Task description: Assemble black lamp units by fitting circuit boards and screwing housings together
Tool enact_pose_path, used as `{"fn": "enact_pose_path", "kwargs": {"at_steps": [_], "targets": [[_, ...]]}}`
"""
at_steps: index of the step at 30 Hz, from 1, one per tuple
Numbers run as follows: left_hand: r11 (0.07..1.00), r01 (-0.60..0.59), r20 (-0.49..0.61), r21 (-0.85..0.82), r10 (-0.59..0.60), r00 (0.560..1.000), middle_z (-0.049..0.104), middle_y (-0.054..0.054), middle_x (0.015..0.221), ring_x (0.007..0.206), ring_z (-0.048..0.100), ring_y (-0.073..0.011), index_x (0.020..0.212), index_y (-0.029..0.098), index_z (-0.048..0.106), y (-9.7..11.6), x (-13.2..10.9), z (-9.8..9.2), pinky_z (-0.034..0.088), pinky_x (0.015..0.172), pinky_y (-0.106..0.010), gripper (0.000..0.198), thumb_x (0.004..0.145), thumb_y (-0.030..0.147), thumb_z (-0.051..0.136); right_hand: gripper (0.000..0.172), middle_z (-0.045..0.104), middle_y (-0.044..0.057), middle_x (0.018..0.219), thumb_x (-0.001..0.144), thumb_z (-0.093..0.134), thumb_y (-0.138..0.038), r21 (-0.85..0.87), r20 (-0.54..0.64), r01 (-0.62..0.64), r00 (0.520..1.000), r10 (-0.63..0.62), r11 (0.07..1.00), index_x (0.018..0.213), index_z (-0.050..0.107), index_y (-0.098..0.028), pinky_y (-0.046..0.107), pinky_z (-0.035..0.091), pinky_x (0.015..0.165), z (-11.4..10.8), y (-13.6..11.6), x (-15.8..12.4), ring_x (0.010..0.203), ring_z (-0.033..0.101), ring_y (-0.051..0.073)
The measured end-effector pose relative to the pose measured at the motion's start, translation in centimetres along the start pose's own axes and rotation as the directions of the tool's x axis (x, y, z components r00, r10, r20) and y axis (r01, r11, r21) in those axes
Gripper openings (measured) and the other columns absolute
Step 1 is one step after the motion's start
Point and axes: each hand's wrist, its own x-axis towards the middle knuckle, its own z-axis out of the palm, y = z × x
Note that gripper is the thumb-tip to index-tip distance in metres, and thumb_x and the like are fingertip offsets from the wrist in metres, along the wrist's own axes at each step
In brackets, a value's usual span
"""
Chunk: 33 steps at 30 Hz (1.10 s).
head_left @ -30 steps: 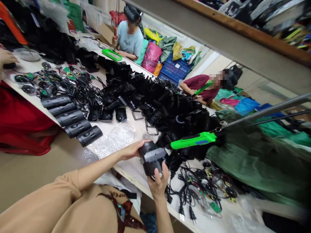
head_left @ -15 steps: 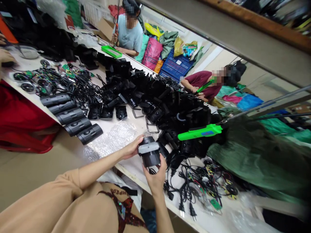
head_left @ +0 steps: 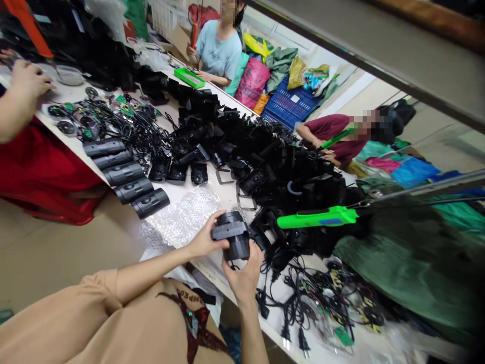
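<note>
Between both hands, above the table's near edge, I hold a black cylindrical housing (head_left: 234, 236) with a grey band across its middle. My left hand (head_left: 207, 238) is closed on its left side, thumb near the band. Gripping its lower right side is my right hand (head_left: 244, 270). Bubble wrap (head_left: 184, 215) lies on the table just left of my hands. To the right, a green electric screwdriver (head_left: 318, 217) hangs over heaped black plastic parts (head_left: 261, 151). Several dark cylinder-shaped housings (head_left: 149, 203) stand in a row along the table's left edge.
Power cords (head_left: 299, 323) and loose circuit boards lie at the right. More wires and boards (head_left: 125, 114) are heaped at the left. A red stool (head_left: 53, 177) stands beside the table. Other people work around it, one hand (head_left: 28, 81) at far left near an orange screwdriver (head_left: 34, 28).
The housing has turned slightly in my hands, its grey band now darker. My view has shifted, and the co-worker's hand at far left has come further into sight.
</note>
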Motion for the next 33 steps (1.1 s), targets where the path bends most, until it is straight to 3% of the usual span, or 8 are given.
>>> {"fn": "enact_pose_path", "kwargs": {"at_steps": [3, 8, 14, 18, 25, 28, 31, 33], "targets": [[0.991, -0.042, -0.064, 0.130, 0.051, 0.997, 0.046, -0.013, 0.126, 0.116, 0.045, -0.0280, 0.128, 0.018, 0.041, 0.1, 0.6, -0.8, 0.034, 0.100, -0.040, 0.072, 0.071, 0.057, 0.063, 0.075, 0.043, 0.018, 0.120, 0.073, 0.062, -0.030, 0.017, -0.013, 0.024, 1.000, -0.023, 1.000, 0.136, 0.024, -0.018, 0.054, 0.045, 0.087, 0.2, -0.1, 0.1, 0.114, 0.044, 0.032], [0.977, -0.120, 0.019, 0.179, 0.118, 0.993, 0.044, -0.014, 0.131, 0.122, 0.039, -0.0296, 0.130, 0.017, 0.042, 0.5, 1.1, -1.2, 0.027, 0.106, -0.041, 0.079, 0.070, 0.065, 0.059, 0.077, 0.039, 0.018, 0.123, 0.072, 0.063, -0.028, 0.083, 0.011, -0.057, 0.998, 0.057, 0.995, 0.137, 0.024, -0.020, 0.042, 0.053, 0.072, 0.6, -0.1, 0.1, 0.112, 0.044, 0.030], [0.994, 0.035, -0.139, 0.102, -0.021, 0.990, 0.052, -0.011, 0.126, 0.122, 0.042, -0.0261, 0.117, 0.018, 0.055, 0.0, 0.8, -0.4, 0.027, 0.107, -0.042, 0.049, 0.087, 0.054, 0.041, 0.076, 0.040, 0.018, 0.118, 0.069, 0.064, -0.027, 0.052, 0.072, -0.126, 0.990, 0.122, 0.991, 0.135, 0.028, -0.017, 0.040, 0.054, 0.067, 0.8, -0.8, 0.1, 0.106, 0.048, 0.030], [0.991, -0.039, -0.169, 0.131, 0.061, 0.984, 0.038, -0.012, 0.138, 0.130, 0.032, -0.0257, 0.108, 0.017, 0.058, -0.4, 0.2, -0.3, 0.021, 0.110, -0.040, 0.044, 0.083, 0.053, 0.049, 0.078, 0.042, 0.018, 0.117, 0.066, 0.066, -0.027, 0.044, 0.086, -0.159, 0.984, 0.155, 0.986, 0.133, 0.029, -0.015, 0.042, 0.054, 0.070, 1.0, -0.6, 0.3, 0.106, 0.047, 0.031], [0.974, -0.135, -0.047, 0.180, 0.146, 0.988, 0.047, -0.012, 0.129, 0.123, 0.041, -0.0268, 0.126, 0.018, 0.047, 0.1, 1.2, -1.8, 0.027, 0.107, -0.040, 0.058, 0.079, 0.051, 0.057, 0.072, 0.036, 0.017, 0.128, 0.071, 0.064, -0.024, 0.204, 0.096, -0.117, 0.990, 0.100, 0.972, 0.134, 0.029, -0.021, 0.043, 0.054, 0.077, 1.1, -0.1, 1.0, 0.117, 0.041, 0.028], [0.985, -0.098, -0.155, 0.144, 0.120, 0.981, 0.052, -0.011, 0.125, 0.120, 0.044, -0.0260, 0.115, 0.017, 0.055, -0.3, 1.2, -1.9, 0.029, 0.105, -0.039, 0.047, 0.081, 0.050, 0.055, 0.080, 0.029, 0.015, 0.139, 0.069, 0.068, -0.028, 0.435, 0.197, -0.301, 0.951, 0.237, 0.848, 0.136, 0.024, -0.025, 0.044, 0.050, 0.088, 1.4, -0.6, 1.3, 0.126, 0.036, 0.028], [1.000, 0.025, -0.221, -0.010, -0.027, 0.975, 0.055, -0.010, 0.121, 0.111, 0.052, -0.0241, 0.115, 0.018, 0.054, -1.0, 1.0, -1.8, 0.039, 0.098, -0.039, 0.045, 0.084, 0.049, 0.051, 0.083, 0.032, 0.016, 0.139, 0.068, 0.070, -0.030, 0.590, 0.346, -0.498, 0.867, 0.358, 0.636, 0.136, 0.023, -0.024, 0.043, 0.047, 0.092, 1.7, -1.1, 1.6, 0.122, 0.044, 0.027], [0.998, 0.056, -0.228, -0.030, -0.061, 0.972, 0.053, -0.009, 0.125, 0.114, 0.050, -0.0241, 0.116, 0.019, 0.053, -1.2, 0.8, -1.9, 0.039, 0.098, -0.039, 0.044, 0.083, 0.048, 0.052, 0.079, 0.036, 0.016, 0.137, 0.067, 0.070, -0.029, 0.623, 0.383, -0.542, 0.840, 0.383, 0.564, 0.133, 0.027, -0.023, 0.043, 0.047, 0.092, 2.0, -1.2, 1.7, 0.118, 0.048, 0.026]]}}
